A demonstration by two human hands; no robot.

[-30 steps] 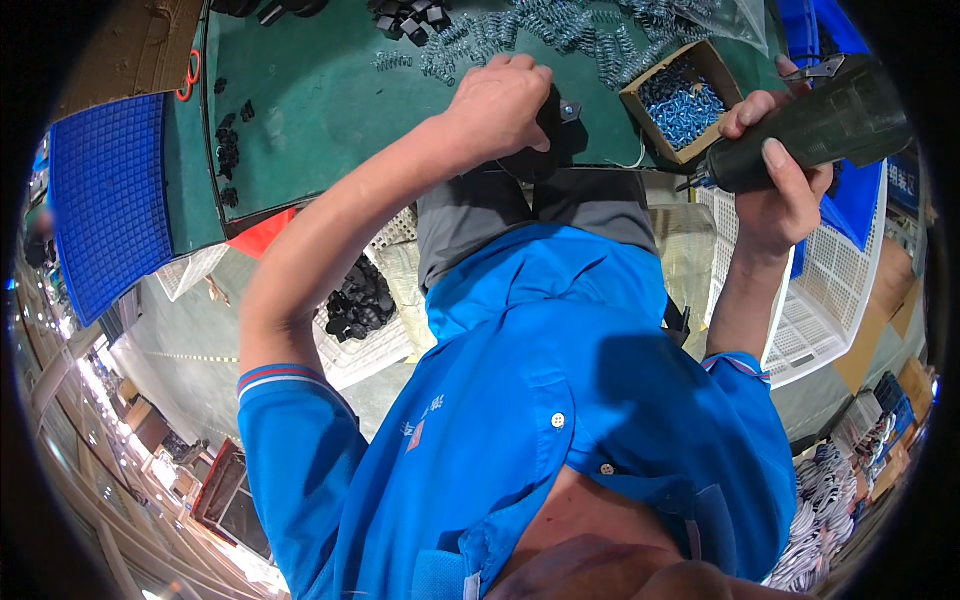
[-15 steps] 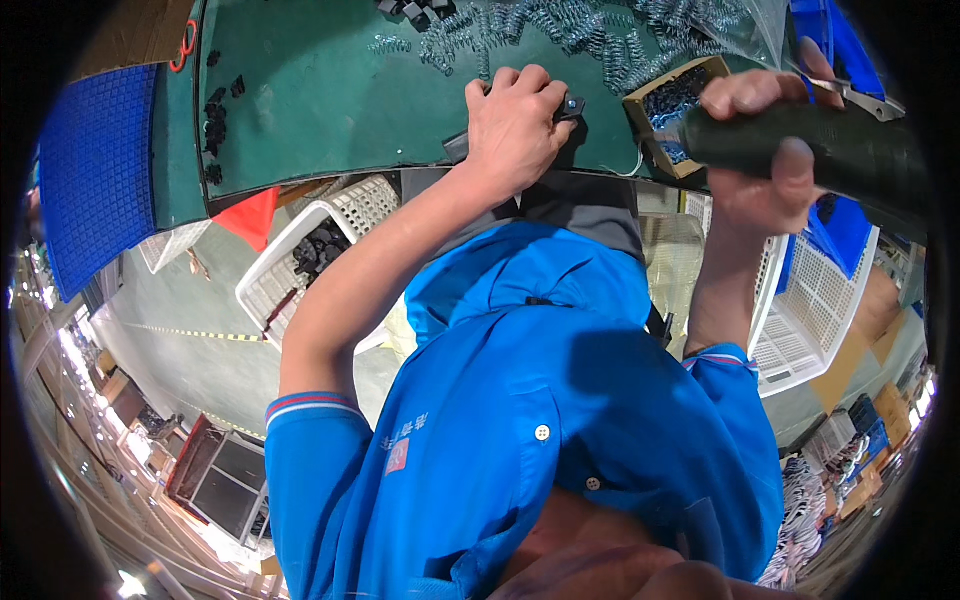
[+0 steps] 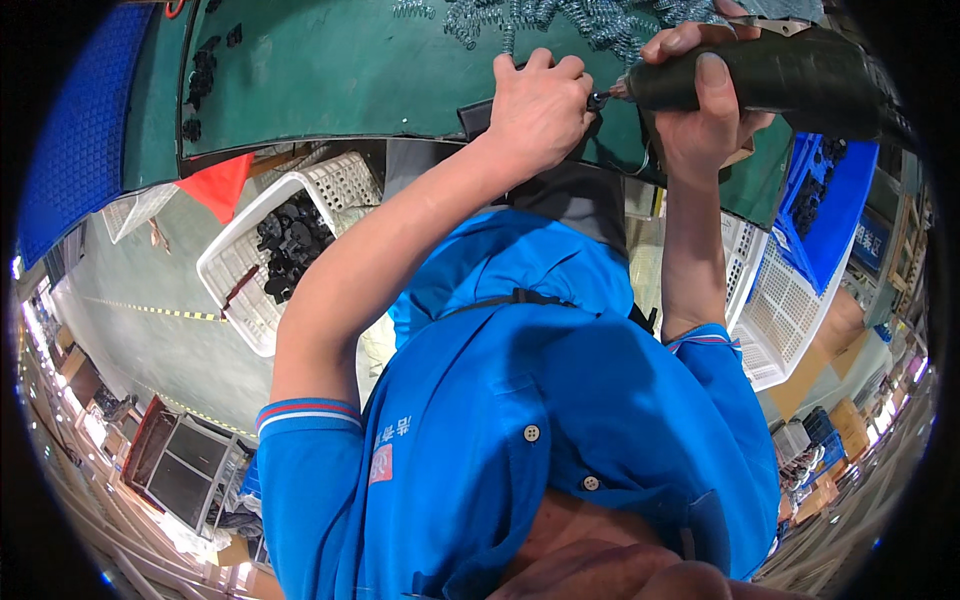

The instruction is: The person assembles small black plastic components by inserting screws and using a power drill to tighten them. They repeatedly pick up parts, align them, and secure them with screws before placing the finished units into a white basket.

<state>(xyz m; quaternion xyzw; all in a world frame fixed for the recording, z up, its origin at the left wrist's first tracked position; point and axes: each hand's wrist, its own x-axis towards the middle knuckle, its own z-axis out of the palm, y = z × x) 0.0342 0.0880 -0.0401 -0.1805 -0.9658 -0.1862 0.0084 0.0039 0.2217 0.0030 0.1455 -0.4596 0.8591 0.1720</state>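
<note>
right hand (image 3: 705, 110) fingers clamped on dark power screwdriver (image 3: 770, 75), tip at small black part pinched under left hand (image 3: 540, 105) fingers at green worktop (image 3: 350, 70) edge; fastening underway, springs (image 3: 560, 18) pile and basket (image 3: 290, 250) parts remain.

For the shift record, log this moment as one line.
left hand: pressing a small dark part on green bench | right hand: gripping dark power screwdriver, tip at part | white basket: black parts

Green workbench (image 3: 330, 70), metal springs (image 3: 560, 18), small black parts (image 3: 200, 75)
</note>
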